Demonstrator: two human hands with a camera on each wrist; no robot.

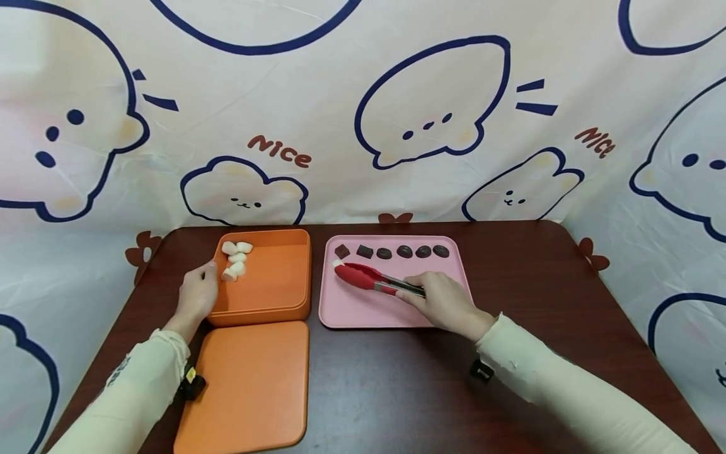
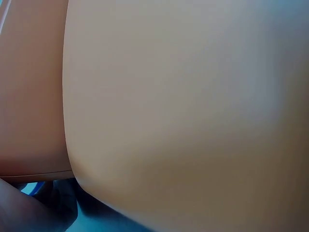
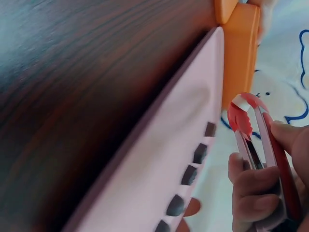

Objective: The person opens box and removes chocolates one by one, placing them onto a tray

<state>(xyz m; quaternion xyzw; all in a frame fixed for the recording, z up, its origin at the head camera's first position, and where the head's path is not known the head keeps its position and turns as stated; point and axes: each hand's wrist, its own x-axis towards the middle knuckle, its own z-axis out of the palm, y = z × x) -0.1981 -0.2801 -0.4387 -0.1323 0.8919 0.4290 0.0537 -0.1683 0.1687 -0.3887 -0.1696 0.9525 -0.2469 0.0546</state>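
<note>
My right hand point(image 1: 445, 301) grips red-tipped metal tongs point(image 1: 363, 277) over the left part of a pink tray point(image 1: 391, 312). A white marshmallow point(image 3: 241, 102) is pinched between the tongs' red tips. Along the tray's far side lies a row of several dark chocolates point(image 1: 404, 251), some square and some oval. My left hand point(image 1: 198, 293) holds the left wall of an orange box point(image 1: 272, 271). Inside that box, several white marshmallows point(image 1: 237, 257) sit along the left side. The left wrist view is mostly filled by blurred orange surfaces.
An orange lid point(image 1: 249, 384) lies flat in front of the box, partly under the left forearm. Box and tray stand side by side on a dark brown table point(image 1: 386, 384). A printed white cloth point(image 1: 334, 101) hangs behind and on both sides.
</note>
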